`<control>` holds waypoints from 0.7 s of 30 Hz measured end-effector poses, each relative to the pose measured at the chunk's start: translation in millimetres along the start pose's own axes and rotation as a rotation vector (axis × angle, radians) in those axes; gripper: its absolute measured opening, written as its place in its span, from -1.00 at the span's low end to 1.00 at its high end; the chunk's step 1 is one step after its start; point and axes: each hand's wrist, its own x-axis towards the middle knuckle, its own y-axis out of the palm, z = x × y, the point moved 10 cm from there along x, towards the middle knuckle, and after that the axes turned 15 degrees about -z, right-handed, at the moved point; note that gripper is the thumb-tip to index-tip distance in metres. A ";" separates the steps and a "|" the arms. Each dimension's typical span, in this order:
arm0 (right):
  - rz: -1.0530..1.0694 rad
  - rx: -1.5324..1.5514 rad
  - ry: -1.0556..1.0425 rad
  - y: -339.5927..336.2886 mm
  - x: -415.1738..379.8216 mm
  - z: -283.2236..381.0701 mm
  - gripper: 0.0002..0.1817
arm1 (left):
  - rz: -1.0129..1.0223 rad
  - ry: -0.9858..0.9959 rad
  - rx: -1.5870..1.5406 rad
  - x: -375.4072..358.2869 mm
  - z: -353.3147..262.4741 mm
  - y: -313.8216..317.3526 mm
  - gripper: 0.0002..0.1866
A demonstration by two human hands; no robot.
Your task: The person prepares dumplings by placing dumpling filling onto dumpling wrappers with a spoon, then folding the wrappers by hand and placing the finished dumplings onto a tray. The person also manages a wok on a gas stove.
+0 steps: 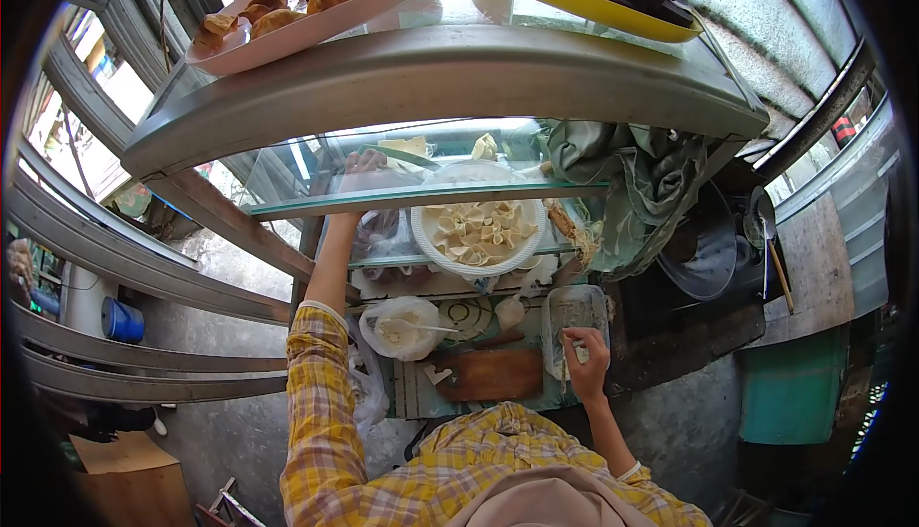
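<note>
My left hand (364, 168) reaches into the glass display case, behind the edge of a glass shelf (431, 200) that blurs its fingers. Below its wrist lies a clear bag of dark contents (380, 230). Right of that arm, a round white basket (418, 230) holds several folded pale dough pieces (483, 228). My right hand (588, 362) is over the near part of a clear plastic tub (574, 305), fingers pinched together; I cannot tell what is between them. A wooden board (490, 376) lies to its left, near a plastic bag of whitish food (402, 326) with a spoon handle sticking out.
On top of the case stand a pink tray (330, 24) of fried pieces and a yellow tray (593, 12) of dark food. A grey-green cloth (627, 182) hangs at the right. Beyond it are a dark wok (704, 249) and a ladle (763, 221).
</note>
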 end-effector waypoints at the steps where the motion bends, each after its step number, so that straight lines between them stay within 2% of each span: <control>1: -0.002 -0.003 -0.001 -0.1 -0.2 0.1 -0.81 | -0.006 0.006 0.004 -0.3 -0.3 -0.2 -0.82; 13: 0.000 0.009 -0.010 1.9 -0.6 2.9 -0.81 | 0.058 -0.003 -0.008 0.1 -2.1 1.9 -0.80; 21: 0.012 0.018 -0.017 3.8 0.4 7.1 -0.81 | -0.012 -0.018 -0.024 -3.1 5.3 -1.3 -0.79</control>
